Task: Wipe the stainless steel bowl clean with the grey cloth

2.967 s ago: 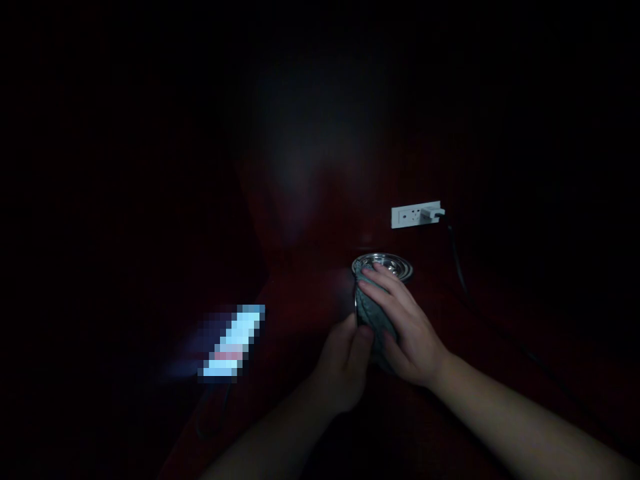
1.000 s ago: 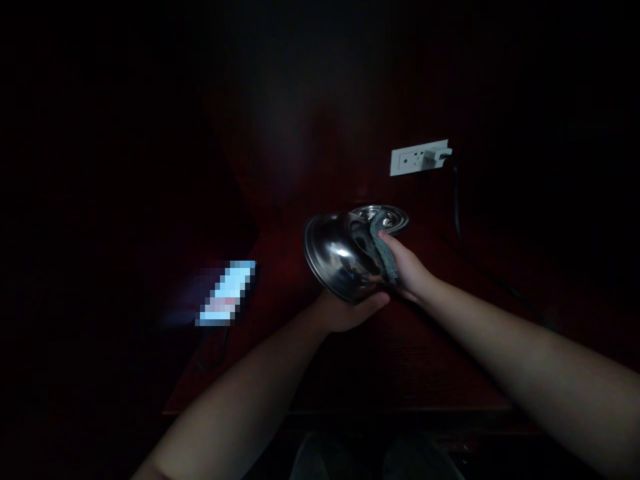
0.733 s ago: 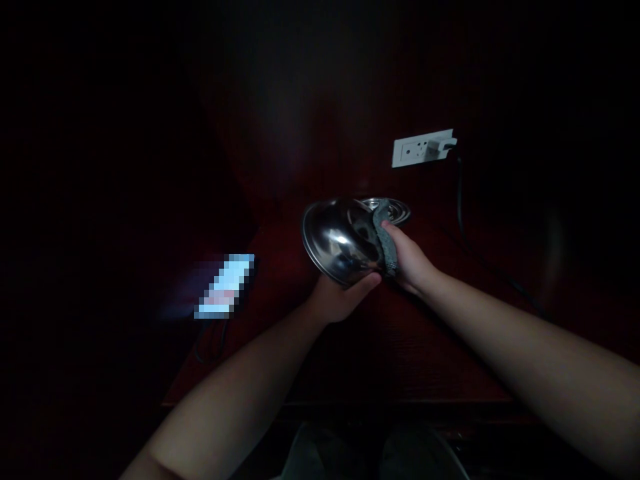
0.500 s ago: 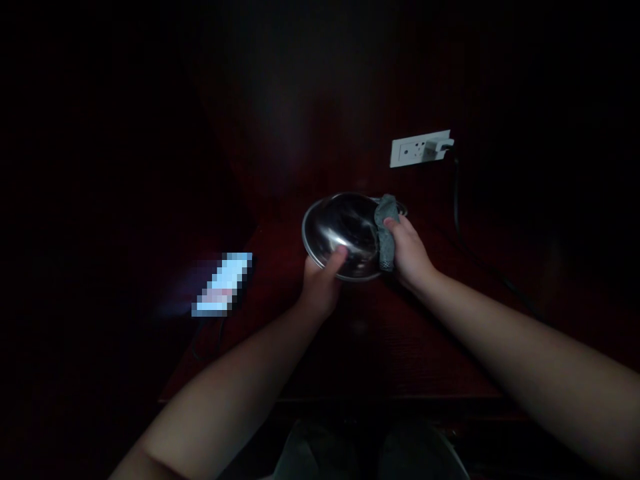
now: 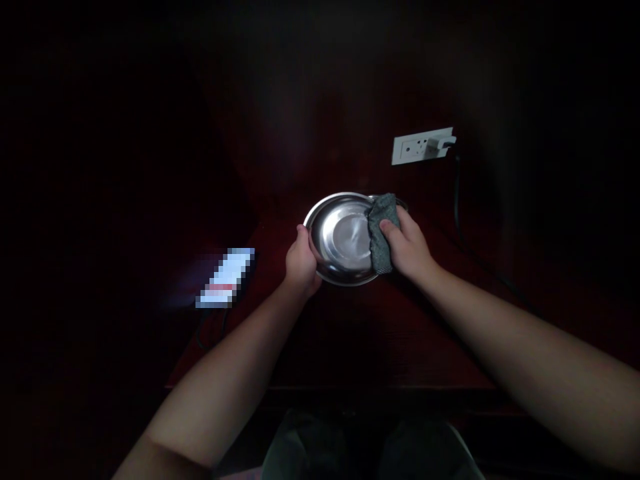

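Note:
A shiny steel bowl faces up toward me over a dark red wooden table. My left hand grips the bowl's left rim, fingers closed round it. My right hand is closed on a grey cloth pressed against the bowl's right inner side. Behind the bowl, the rim of another steel dish barely shows.
A lit phone with a cable lies at the table's left. A white wall socket holds a plug, and its black cord runs down the right. My knees show below the table edge. The surroundings are dark.
The bowl has turned from bottom-up and tilted to open side up. My left hand shifted from under the bowl to its left rim. The cloth moved from the outside to the inside.

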Demonstrator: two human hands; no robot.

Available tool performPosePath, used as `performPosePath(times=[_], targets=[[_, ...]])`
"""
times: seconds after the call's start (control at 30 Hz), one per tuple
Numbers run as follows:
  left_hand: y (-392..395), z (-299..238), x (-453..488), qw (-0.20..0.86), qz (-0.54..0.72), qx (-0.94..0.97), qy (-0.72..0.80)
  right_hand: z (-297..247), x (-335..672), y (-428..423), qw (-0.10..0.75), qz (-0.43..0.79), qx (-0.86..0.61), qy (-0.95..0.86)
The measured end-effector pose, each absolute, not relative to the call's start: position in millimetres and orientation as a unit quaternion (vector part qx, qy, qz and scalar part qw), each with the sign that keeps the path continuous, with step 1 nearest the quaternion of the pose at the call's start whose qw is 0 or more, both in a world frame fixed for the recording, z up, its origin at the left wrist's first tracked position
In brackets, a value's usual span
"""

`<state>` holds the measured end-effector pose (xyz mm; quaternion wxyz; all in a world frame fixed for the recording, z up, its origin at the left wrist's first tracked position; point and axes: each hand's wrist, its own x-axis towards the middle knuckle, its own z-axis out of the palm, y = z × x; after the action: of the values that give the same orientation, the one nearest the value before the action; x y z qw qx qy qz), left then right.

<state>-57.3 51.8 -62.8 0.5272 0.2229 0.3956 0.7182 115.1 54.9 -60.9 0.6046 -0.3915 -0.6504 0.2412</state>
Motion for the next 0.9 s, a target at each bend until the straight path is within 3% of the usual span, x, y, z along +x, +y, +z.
performPosePath(times=[0.5, 0.9], targets=[[61, -70, -61, 0.574, 0.677, 0.249, 0.389, -59, 119, 53, 0.595, 0.191, -0.39, -0.676], [63, -94, -59, 0.622, 0.64, 0.205, 0.402, -66, 117, 55, 0.569, 0.258, -0.429, -0.652]])
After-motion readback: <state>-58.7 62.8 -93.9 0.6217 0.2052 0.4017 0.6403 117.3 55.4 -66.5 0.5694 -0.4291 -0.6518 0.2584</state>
